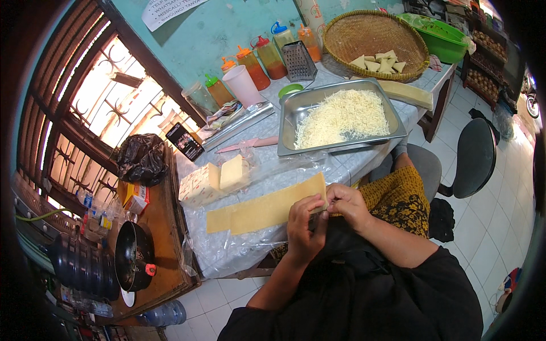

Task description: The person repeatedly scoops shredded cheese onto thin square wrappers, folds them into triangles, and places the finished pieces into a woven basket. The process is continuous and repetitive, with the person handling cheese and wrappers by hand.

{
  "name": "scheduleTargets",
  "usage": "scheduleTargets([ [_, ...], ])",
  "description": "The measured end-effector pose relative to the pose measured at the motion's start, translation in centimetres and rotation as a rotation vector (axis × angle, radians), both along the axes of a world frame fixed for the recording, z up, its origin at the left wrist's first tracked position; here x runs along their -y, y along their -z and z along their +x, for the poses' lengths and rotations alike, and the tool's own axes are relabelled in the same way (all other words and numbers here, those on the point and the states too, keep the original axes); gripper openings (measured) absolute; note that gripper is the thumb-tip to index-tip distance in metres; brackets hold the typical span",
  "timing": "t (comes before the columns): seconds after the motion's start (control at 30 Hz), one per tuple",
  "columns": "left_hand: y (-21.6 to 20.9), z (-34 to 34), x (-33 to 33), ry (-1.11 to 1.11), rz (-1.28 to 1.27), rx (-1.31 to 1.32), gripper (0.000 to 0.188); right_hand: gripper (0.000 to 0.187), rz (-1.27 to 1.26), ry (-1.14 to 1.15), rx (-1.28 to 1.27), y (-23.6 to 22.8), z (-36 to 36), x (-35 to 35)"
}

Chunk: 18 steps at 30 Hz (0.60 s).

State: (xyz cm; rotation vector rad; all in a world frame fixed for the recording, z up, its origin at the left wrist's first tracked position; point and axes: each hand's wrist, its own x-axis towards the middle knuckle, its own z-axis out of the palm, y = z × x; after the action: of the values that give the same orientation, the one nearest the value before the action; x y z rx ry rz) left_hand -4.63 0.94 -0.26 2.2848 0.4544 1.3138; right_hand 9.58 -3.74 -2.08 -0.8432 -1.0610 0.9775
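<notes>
A long pale-yellow strip of pastry dough (pixel 267 207) lies across the near part of the table, on clear plastic. At its right end, my left hand (pixel 305 230) pinches the dough between thumb and fingers. Close beside it, my right hand (pixel 347 207) has its fingertips closed on the same end, by the corner. The fold between the fingers is partly hidden. Beyond the strip sit two pale blocks, one in a printed wrapper (pixel 199 184) and one plainer block (pixel 234 173). A metal tray (pixel 287 122) holds a heap of grated cheese (pixel 344 119).
Behind the tray stand a box grater (pixel 300 61), several sauce bottles (pixel 253 65) and a pink cup (pixel 242 85). A pink knife (pixel 247 144) lies left of the tray. Triangular pastries (pixel 387 62) rest in a woven basket (pixel 364 28). A phone (pixel 184 141) leans at the left.
</notes>
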Motion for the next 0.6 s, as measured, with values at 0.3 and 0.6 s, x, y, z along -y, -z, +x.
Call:
scheduleTargets([
  [0.3, 0.31, -0.18, -0.41, 0.010, -0.147, 0.049, 0.008, 0.008, 0.054, 0.065, 0.167, 0.05, 0.09, -0.17],
  [0.6, 0.63, -0.35, -0.65, 0.009, -0.205, 0.072, 0.008, 0.006, 0.011, 0.115, 0.138, 0.36, -0.60, -0.09],
])
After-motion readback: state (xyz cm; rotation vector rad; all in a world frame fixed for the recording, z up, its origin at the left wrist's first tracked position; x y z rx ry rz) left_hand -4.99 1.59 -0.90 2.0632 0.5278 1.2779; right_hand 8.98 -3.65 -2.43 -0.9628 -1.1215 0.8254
